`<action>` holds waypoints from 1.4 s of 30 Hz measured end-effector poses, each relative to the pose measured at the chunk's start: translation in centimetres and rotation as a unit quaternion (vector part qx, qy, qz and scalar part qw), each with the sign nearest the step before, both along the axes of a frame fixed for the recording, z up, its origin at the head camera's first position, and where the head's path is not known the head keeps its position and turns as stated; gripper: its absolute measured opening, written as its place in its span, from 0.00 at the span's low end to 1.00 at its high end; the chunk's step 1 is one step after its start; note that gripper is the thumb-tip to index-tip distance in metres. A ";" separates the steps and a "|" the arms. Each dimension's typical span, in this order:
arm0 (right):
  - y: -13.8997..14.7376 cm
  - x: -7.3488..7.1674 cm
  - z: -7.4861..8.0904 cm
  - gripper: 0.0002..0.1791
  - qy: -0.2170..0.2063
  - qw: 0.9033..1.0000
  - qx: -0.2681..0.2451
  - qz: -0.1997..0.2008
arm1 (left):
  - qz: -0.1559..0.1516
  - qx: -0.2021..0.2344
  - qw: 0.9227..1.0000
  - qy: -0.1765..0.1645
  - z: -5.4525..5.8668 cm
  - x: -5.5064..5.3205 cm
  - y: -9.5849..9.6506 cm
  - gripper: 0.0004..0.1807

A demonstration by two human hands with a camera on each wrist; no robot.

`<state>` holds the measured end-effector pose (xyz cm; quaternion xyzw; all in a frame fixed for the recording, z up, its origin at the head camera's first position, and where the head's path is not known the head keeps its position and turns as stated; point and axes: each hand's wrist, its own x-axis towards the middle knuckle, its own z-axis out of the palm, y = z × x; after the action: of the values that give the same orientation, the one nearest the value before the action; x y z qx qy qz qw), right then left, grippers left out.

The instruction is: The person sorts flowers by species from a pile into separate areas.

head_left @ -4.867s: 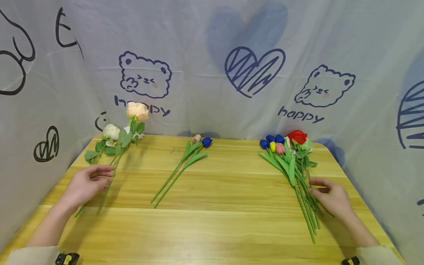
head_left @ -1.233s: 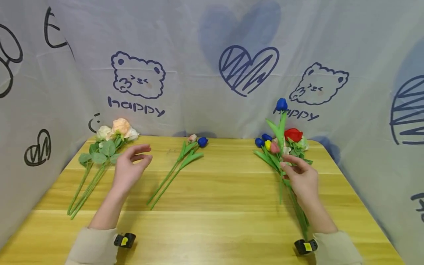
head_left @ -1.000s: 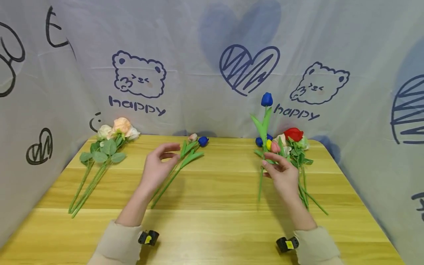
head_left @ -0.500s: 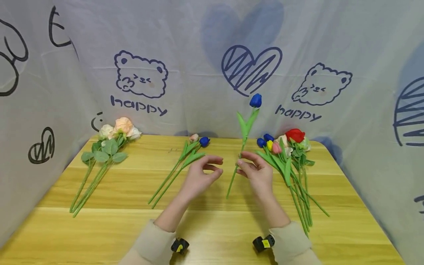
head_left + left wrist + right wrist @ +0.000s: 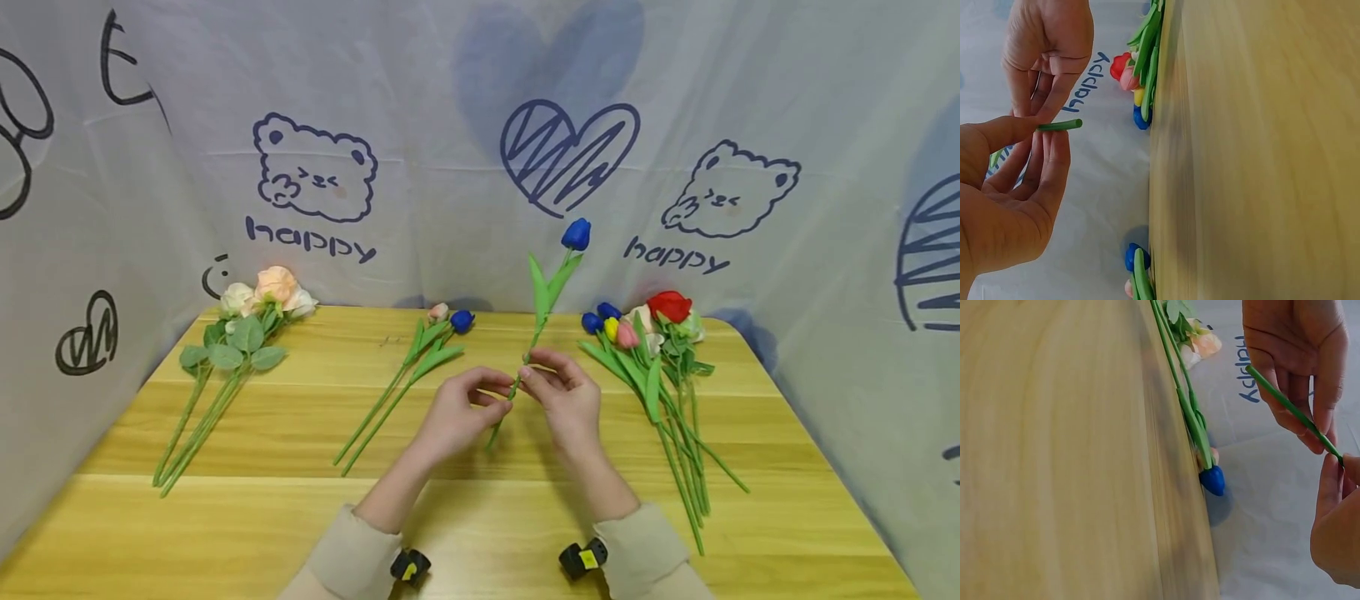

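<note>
A blue artificial tulip is held up over the middle of the table, its stem slanting down to the left. My right hand pinches the green stem below the leaves. Lower on the same stem, my left hand pinches it between thumb and fingers. The stem's cut end sticks out past the left fingers in the left wrist view. In the right wrist view the stem runs from the left hand to the right fingertips.
Two tulips, one blue and one pale pink, lie left of centre. Several roses lie at the left. A mixed bunch with a red rose and several tulips lies at the right. A printed cloth hangs behind the wooden table.
My right hand has taken a blue tulip from the right bunch and carried it left to the middle. My left hand has left the roses, come right and taken hold of its stem.
</note>
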<state>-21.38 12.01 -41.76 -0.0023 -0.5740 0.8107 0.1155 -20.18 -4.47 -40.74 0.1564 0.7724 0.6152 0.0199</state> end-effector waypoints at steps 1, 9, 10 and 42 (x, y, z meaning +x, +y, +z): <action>0.0 0.0 0.0 0.14 0.001 1.000 -0.002 0.000 | 0.000 0.001 1.000 0.000 0.0 0.0 0.0 0.14; -0.1 0.1 0.3 0.15 0.001 1.000 0.002 0.007 | 0.005 0.002 1.000 -0.007 0.2 0.1 -0.1 0.13; 0.0 0.1 0.3 0.15 0.001 1.000 0.004 0.008 | 0.005 0.002 1.000 -0.007 0.2 0.1 -0.1 0.13; 8.7 0.9 0.5 0.20 0.033 0.972 0.235 0.004 | 0.066 -0.083 0.994 0.003 0.9 0.0 -8.6 0.14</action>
<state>-20.51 20.70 -41.21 0.0540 -0.7440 0.6536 0.1282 -20.22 -13.08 -39.81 0.1048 0.8297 0.5482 -0.0103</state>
